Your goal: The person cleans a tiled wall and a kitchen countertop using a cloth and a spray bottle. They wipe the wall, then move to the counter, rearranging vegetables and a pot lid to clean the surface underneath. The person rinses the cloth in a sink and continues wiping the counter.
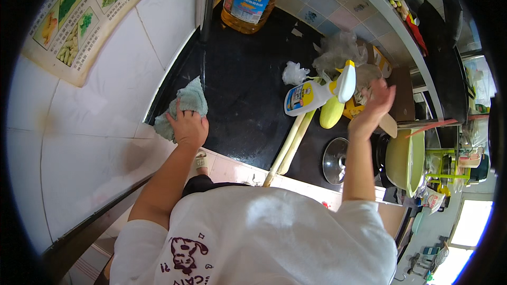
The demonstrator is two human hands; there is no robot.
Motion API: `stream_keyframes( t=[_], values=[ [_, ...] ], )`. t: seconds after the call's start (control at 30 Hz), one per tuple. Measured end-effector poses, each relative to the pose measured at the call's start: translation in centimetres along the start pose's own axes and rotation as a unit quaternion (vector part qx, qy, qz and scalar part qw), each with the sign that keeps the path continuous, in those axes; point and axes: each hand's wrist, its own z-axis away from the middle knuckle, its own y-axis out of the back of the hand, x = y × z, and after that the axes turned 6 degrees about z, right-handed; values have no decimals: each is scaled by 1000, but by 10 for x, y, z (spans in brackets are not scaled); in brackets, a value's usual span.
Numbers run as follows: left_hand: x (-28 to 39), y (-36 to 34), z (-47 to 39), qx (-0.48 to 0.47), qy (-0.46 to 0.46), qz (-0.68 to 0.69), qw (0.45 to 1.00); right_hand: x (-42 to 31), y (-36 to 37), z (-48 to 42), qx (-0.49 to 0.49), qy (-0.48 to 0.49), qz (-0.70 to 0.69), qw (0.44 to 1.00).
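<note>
My left hand [190, 126] presses on a pale blue-green cloth [194, 97] at the left end of the black countertop [241, 87], by the tiled wall. Its fingers are bent into the fabric. Bare and a little blurred, my right hand [372, 107] is raised above the right side of the counter with nothing visible in it. Nearest to it is a white spray bottle with a yellow collar [307, 95], which bears writing. Two long leek stalks [295, 142] and a pale green melon or gourd [332, 111] lie beside the bottle.
A large oil jug [248, 6] stands at the back. Crumpled clear plastic bags [342, 51] and a small white one [295, 73] lie on the counter. A glass lid [334, 161] and a pale green basin [405, 162] are at the right, under a shelf edge [380, 4].
</note>
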Motion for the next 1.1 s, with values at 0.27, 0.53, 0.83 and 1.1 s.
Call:
stream_keyframes(
  t=[0.27,0.53,0.83,1.1],
  values=[
    [-3,-1,1,-33,9,-30,999,34,-71,44,-224,-94,129,961],
    [-1,5,-4,-88,19,-27,996,8,-213,3,-198,-52,-22,979],
    [-3,-2,-2,-20,-15,0,1000,28,-321,-2,-215,-65,14,974],
    [-2,-6,0,-26,-16,-25,999,76,-180,46,-207,98,551,803]
  ],
)
